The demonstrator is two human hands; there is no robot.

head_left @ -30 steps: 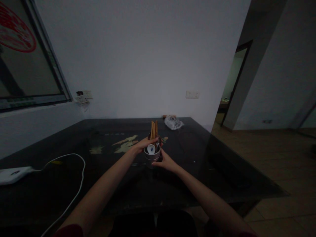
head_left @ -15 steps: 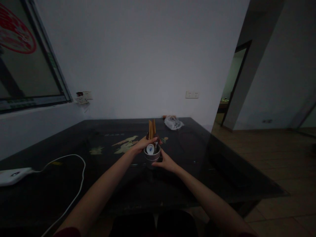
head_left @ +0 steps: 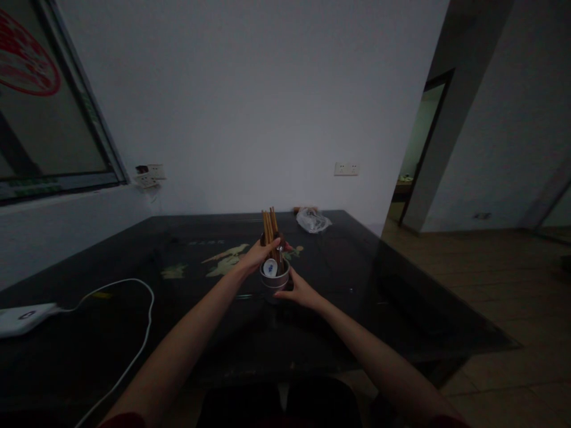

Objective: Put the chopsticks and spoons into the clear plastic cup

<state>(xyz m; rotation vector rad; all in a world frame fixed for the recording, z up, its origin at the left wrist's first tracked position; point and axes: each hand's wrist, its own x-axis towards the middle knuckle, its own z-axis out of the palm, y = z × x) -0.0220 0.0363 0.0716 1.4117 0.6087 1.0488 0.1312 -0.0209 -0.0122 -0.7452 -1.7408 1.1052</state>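
A grey cylindrical holder (head_left: 273, 282) stands upright on the dark table. My right hand (head_left: 300, 289) is wrapped round its right side, thumb across the front. Several wooden chopsticks (head_left: 270, 224) rise from the holder, gathered in my left hand (head_left: 261, 253) just above the rim. Dark spoon-like utensils (head_left: 281, 238) are bunched with them, partly hidden by the fingers. Inside the rim at the front rests a white spoon (head_left: 270, 267) with a blue mark, below my left hand. The lower ends of the chopsticks are hidden in the holder.
A crumpled clear plastic bag (head_left: 312, 220) lies at the table's far edge. On the left, a white device (head_left: 27, 319) has a white cable (head_left: 150, 309) curving toward the front edge. A dark flat object (head_left: 413, 303) lies on the right. A wall stands behind the table (head_left: 339, 333).
My left hand has risen slightly, and the chopsticks in it have shifted up and a little left, leaning more. My right hand stays on the holder.
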